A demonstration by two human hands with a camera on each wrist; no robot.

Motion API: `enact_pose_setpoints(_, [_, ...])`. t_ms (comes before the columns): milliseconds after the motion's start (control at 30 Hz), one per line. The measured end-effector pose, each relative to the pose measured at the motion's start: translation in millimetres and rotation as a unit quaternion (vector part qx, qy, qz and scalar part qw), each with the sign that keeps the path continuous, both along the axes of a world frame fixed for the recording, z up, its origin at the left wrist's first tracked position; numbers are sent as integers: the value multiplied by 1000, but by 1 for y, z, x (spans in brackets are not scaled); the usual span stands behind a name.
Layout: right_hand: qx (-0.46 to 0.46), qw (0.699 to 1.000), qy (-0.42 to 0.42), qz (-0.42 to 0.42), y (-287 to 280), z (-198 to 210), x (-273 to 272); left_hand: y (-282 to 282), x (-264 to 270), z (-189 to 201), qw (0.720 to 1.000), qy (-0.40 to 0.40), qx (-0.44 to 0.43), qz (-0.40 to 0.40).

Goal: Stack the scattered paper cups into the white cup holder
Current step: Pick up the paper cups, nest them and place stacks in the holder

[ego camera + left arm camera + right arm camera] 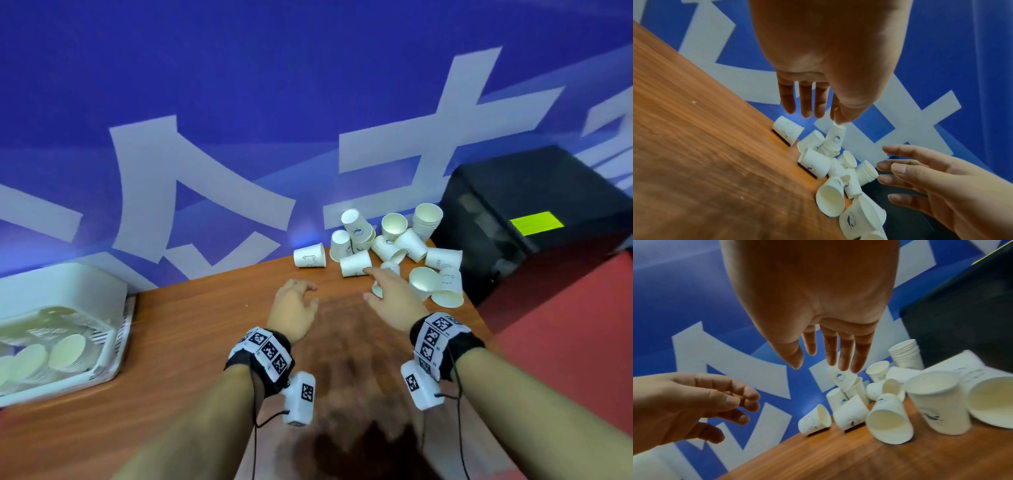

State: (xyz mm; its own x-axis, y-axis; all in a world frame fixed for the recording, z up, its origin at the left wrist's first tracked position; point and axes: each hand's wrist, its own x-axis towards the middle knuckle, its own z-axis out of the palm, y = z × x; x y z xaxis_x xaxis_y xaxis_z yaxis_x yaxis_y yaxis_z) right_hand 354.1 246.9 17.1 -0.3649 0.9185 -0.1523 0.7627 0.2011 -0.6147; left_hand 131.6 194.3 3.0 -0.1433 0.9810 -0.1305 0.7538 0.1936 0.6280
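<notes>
Several white paper cups (387, 246) lie scattered in a heap at the far right of the wooden table (191, 342), some upright, some on their sides. A nested stack of cups (426, 219) stands at the back. The white cup holder (65, 325) sits at the far left with cups lying in it. My right hand (387, 284) hovers over the near edge of the heap, fingers straight, holding nothing; its index finger points at a tipped cup (354, 263). My left hand (296, 301) floats just left of the heap with loosely curled fingers, empty. The same heap (830, 164) (879, 395) shows in both wrist views.
A black box (534, 212) with a yellow label stands right behind the cups at the table's right end. A blue wall banner (239, 137) runs along the table's far edge. Bare wood lies between the holder and the heap.
</notes>
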Motion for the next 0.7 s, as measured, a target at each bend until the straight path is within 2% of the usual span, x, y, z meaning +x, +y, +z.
enact_pose_setpoints(133, [-19, 999, 1, -39, 19, -11, 50, 25, 46, -11, 999, 2, -35, -32])
enact_pose_setpoints(267, [-47, 995, 5, -83, 34, -30, 88, 47, 85, -29, 995, -31, -79, -55])
enact_pose_setpoints(367, [-60, 995, -2, -85, 42, -49, 106, 61, 109, -47, 988, -76, -120, -54])
enact_pose_setpoints(467, [-81, 993, 4, -87, 45, -65, 118, 71, 130, -63, 979, -136, -152, -20])
enact_pose_setpoints(700, [-105, 992, -16, -68, 57, -90, 134, 88, 170, -88, 952, -240, -191, -4])
